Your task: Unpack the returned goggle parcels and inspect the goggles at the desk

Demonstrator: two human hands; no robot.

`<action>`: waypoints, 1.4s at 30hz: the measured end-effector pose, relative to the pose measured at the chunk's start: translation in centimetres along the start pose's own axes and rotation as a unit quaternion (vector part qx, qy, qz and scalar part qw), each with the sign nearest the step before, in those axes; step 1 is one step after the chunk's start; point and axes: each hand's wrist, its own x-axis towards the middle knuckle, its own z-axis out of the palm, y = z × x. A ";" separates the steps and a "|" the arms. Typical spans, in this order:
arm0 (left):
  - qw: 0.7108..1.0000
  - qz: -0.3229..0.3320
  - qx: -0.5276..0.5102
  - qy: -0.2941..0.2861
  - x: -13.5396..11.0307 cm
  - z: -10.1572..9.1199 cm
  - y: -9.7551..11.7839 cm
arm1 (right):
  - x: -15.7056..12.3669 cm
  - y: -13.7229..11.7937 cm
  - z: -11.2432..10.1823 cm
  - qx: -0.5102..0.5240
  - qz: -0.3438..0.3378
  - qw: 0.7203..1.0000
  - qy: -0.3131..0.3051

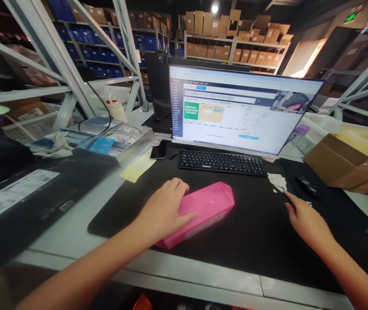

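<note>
Bench: pale grey, smooth and hard, with a straight front edge; the bench (56,241) carries everything at hand.
Mat: matte black sheet with a rounded corner; the desk mat (251,234) lies under the work.
Monitor: flat, wide, glossy; the monitor (222,114) shows a page with green and yellow panels, text too small to read.
Carton: brown corrugated board, boxy; the cardboard carton (334,165) stands at the right, pale yellow material on top.
Keyboard: black plastic, low, ridged with keys; the keyboard (219,162) sits just before the monitor.
Package: long pink block in thin, creased wrap, folded at the far end; the pink package (212,201) lies slantwise on the mat, before the keyboard.
Left grip: left hand (166,204) spans the package, thumb over the top, fingers curled at the far edge. Step in hand looks like steadying it.
Right grip: right hand (308,221) closed round a thin dark tool (280,193), pen or cutter, cannot tell. Bringing it to the package would call for a leftward reach, left grip firm, light pressure on the soft wrap.
Phone: dark, glassy slab; the phone (159,149) overlaps the yellow paper (137,165).
Scrap: white, crumpled, ragged-edged; the paper scrap (278,181) lies by the tool's tip.
</note>
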 end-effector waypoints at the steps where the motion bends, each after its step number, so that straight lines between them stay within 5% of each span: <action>1: 1.000 -0.003 0.011 -0.027 0.4 0.0 0.3 | 0.8 -0.5 0.4 0.036 0.009 0.999 -0.013; 10: 0.973 0.029 0.162 -0.162 1.9 -0.4 1.2 | 8.6 -1.7 2.2 0.047 0.158 0.986 -0.022; 15: 0.955 0.034 0.228 -0.188 2.2 -0.6 2.7 | 10.8 -2.3 1.4 0.036 0.166 0.985 -0.018; 19: 0.944 0.060 0.273 -0.176 2.6 0.1 3.3 | 9.5 -5.0 -1.2 0.053 0.066 0.996 0.012; 22: 0.945 0.054 0.272 -0.175 2.8 0.6 3.0 | 6.0 -9.3 -3.9 0.137 -0.098 0.986 0.018; 24: 0.948 0.031 0.267 -0.173 2.7 0.6 2.8 | 3.0 -12.6 -5.5 0.261 -0.274 0.925 0.004; 26: 0.951 0.014 0.261 -0.164 2.6 0.4 2.9 | 0.6 -15.8 -6.4 0.274 -0.368 0.887 -0.049; 32: 0.960 -0.023 0.237 -0.147 2.0 -0.8 4.1 | 0.0 -20.9 -6.1 0.163 -0.356 0.914 -0.110; 42: 0.977 0.005 0.180 -0.116 2.5 -1.7 3.0 | 0.0 -22.2 -5.2 0.219 -0.412 0.876 -0.123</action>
